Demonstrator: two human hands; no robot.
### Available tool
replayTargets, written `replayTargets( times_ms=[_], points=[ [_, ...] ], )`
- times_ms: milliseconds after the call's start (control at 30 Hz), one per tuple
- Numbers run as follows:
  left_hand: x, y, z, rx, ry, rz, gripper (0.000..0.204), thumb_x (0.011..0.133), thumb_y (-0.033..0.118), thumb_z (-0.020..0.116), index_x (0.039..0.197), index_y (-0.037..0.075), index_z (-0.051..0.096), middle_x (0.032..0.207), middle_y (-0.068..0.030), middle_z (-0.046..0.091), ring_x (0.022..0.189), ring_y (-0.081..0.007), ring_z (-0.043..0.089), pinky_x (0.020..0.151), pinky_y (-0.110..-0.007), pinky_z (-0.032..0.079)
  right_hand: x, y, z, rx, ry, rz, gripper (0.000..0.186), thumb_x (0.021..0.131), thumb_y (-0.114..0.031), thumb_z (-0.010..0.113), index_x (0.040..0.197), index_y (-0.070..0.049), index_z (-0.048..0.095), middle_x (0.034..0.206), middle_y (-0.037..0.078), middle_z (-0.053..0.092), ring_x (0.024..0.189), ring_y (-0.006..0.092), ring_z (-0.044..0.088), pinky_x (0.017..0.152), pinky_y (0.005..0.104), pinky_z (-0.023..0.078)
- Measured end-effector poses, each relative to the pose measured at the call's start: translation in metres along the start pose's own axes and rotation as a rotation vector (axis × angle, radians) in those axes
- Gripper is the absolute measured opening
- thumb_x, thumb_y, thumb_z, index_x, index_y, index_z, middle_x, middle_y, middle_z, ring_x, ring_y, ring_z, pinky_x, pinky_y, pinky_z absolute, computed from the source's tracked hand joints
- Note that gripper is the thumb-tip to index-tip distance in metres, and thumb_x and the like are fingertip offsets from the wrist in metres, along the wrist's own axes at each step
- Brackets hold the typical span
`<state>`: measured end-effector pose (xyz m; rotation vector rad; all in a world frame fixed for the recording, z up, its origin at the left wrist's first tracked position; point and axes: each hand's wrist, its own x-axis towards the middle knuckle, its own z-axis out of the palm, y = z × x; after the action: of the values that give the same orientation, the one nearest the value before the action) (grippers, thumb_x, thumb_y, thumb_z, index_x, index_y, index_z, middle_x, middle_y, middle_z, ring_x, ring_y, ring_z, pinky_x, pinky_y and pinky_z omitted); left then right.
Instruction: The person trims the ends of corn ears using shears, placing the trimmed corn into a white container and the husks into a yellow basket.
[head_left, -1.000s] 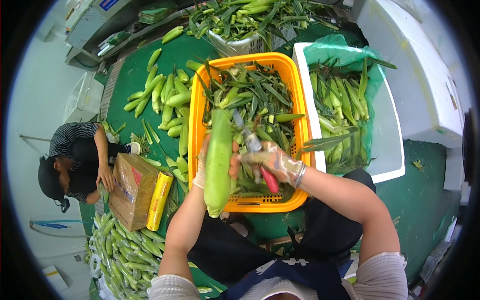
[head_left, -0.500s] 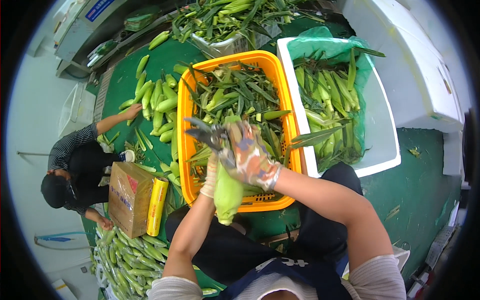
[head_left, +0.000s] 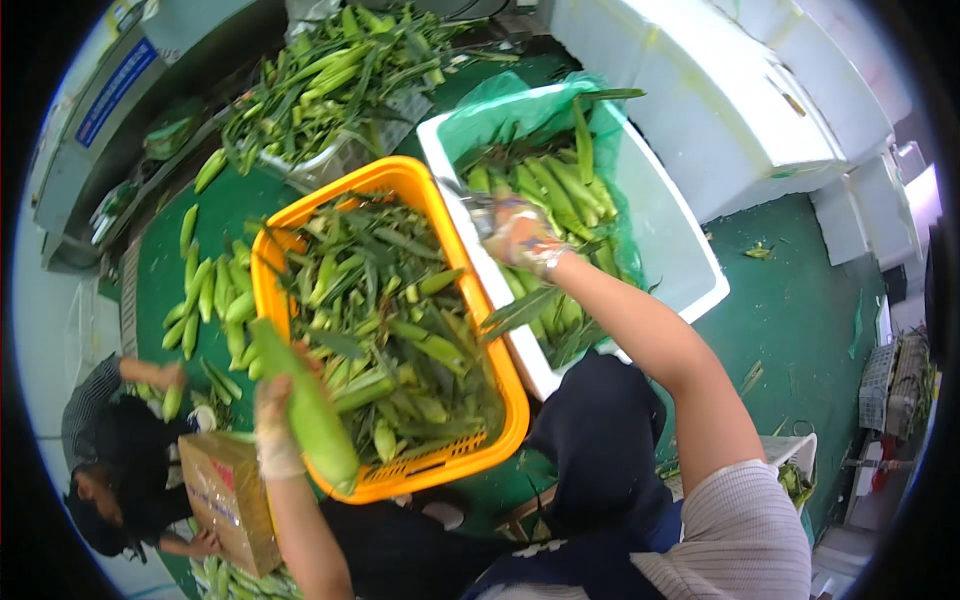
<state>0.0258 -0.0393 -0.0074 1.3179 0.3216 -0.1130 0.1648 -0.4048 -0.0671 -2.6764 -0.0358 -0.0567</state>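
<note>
My left hand (head_left: 275, 420), in a pale glove, is closed on a large green corn ear (head_left: 315, 420) above the left edge of the orange basket (head_left: 510, 400), which is full of husks and cut stems. My right hand (head_left: 525, 235), in a camouflage glove, grips the shears (head_left: 470, 205), partly hidden, over the white foam box (head_left: 700, 285) lined with green plastic. Husked-back corn ears (head_left: 560, 185) lie in the box beside that hand.
A co-worker (head_left: 100, 450) crouches at left, a hand on corn, beside a cardboard box (head_left: 230, 510). Loose corn (head_left: 205, 290) lies on the green floor. A heaped crate (head_left: 330, 80) stands behind; stacked foam boxes (head_left: 650, 100) line the right.
My hands have separated: the left swung down-left with the corn, the right moved right over the foam box with the shears. The co-worker's upper hand moved down. The view has turned.
</note>
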Motion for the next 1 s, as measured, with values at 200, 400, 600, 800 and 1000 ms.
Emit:
replayTargets(
  times_ms=[200, 400, 600, 800, 1000],
  points=[
    [0.099, 0.022, -0.222, 0.693, 0.6, 0.247, 0.036, 0.082, 0.019, 0.061, 0.112, 0.0, 0.053, 0.086, -0.0088, 0.06, 0.066, -0.0185, 0.054, 0.062, -0.03, 0.046, 0.008, 0.23, 0.021, -0.169, -0.008, 0.673, 0.053, 0.091, -0.04, 0.044, 0.121, 0.003, 0.044, 0.108, 0.025, 0.06, 0.094, 0.0372, 0.062, 0.082, 0.0452, 0.048],
    [0.179, -0.023, -0.33, 1.369, 0.718, 0.215, 0.054, 0.078, 0.005, 0.051, 0.13, -0.003, 0.041, 0.101, -0.0179, 0.062, 0.084, -0.031, 0.058, 0.079, -0.035, 0.045, 0.04, 0.234, 0.081, -0.15, 0.191, 0.564, 0.052, 0.083, -0.038, 0.057, 0.112, 0.003, 0.047, 0.105, 0.025, 0.059, 0.094, 0.0399, 0.06, 0.083, 0.0477, 0.048],
    [0.231, -0.091, -0.252, 1.368, 0.866, 0.094, 0.026, 0.091, 0.01, 0.05, 0.114, -0.001, 0.055, 0.089, -0.0104, 0.056, 0.076, -0.0208, 0.051, 0.072, -0.034, 0.046, 0.064, 0.206, 0.13, -0.202, -0.233, 0.572, 0.052, 0.078, -0.023, 0.06, 0.119, 0.004, 0.046, 0.112, 0.024, 0.06, 0.102, 0.0363, 0.061, 0.085, 0.0413, 0.05],
    [0.194, -0.012, -0.209, 0.916, 0.59, 0.568, 0.024, 0.088, 0.008, 0.057, 0.108, -0.005, 0.058, 0.103, -0.0134, 0.064, 0.095, -0.024, 0.061, 0.085, -0.03, 0.047, 0.04, 0.185, 0.081, 0.305, 0.009, 0.51, 0.036, 0.082, -0.029, 0.064, 0.106, -0.005, 0.052, 0.089, 0.018, 0.064, 0.076, 0.0308, 0.064, 0.069, 0.0405, 0.05],
    [0.066, 0.025, -0.011, 0.523, -0.057, 0.107, 0.022, 0.088, 0.018, 0.06, 0.1, -0.001, 0.062, 0.086, -0.0097, 0.066, 0.073, -0.0174, 0.063, 0.068, -0.028, 0.052, -0.072, 0.081, -0.088, 1.652, -0.242, 0.611, 0.021, 0.082, -0.016, 0.067, 0.092, -0.011, 0.05, 0.073, 0.006, 0.055, 0.059, 0.0151, 0.053, 0.052, 0.0279, 0.043]
  ],
)
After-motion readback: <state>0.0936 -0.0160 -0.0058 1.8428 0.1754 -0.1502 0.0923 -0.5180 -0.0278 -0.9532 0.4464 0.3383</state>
